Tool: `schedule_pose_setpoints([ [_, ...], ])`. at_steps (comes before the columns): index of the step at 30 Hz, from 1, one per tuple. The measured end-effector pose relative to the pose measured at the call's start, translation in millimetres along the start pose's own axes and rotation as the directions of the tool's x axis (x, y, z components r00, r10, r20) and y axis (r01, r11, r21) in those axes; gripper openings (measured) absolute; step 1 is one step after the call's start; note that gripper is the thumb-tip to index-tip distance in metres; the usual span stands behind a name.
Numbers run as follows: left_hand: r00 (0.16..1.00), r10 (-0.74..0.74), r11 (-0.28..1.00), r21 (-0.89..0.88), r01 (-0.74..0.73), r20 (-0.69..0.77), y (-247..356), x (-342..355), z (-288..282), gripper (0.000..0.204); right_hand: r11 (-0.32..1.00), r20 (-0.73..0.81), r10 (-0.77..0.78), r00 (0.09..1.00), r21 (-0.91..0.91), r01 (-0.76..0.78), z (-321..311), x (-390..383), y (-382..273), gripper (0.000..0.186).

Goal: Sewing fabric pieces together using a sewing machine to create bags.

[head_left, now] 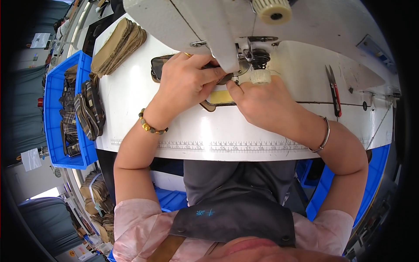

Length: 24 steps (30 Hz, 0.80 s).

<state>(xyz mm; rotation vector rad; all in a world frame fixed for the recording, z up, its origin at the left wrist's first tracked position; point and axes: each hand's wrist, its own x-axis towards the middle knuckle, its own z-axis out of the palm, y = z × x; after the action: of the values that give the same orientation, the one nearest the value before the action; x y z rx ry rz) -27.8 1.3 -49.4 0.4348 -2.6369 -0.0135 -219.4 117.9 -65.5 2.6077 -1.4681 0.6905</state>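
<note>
1. At centre frame, the left hand point(187, 83) presses flat on a dark fabric piece point(159, 66) under the sewing machine point(209, 26), fingers curled down.
2. The right hand point(264, 102) pinches the piece's tan edge point(220, 97) just beside the needle.
3. Snips point(335, 91) lie on the white table point(131, 96) at right.
4. Tan pieces point(118, 46) are stacked upper left, beside a blue bin point(52, 126) of plaid pieces.

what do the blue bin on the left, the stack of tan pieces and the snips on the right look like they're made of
Blue bin: likely moulded plastic, with an even colour and a slight sheen on the rim. Stack of tan pieces: looks like matte woven fabric or thin board, with soft layered edges; hard to tell which. Snips: dark metal blades with a red part, probably plastic.
</note>
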Motion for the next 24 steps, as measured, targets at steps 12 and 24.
schedule_pose_setpoints([
  [12, 0.999, -0.012, 0.998, -0.068, 0.009, -0.045, -4.5, -5.0, 12.3, 0.031, 0.999, 0.004, 0.019, 1.000, -0.047, -0.019, -2.2, -0.1, -0.6, 0.020],
  [24, 0.999, -0.045, 0.999, -0.012, 0.045, -0.028, -0.4, -3.6, 12.4, 0.027, 0.978, 0.117, 0.119, 0.986, -0.184, -0.096, 7.0, -5.5, 1.2, 0.037],
])
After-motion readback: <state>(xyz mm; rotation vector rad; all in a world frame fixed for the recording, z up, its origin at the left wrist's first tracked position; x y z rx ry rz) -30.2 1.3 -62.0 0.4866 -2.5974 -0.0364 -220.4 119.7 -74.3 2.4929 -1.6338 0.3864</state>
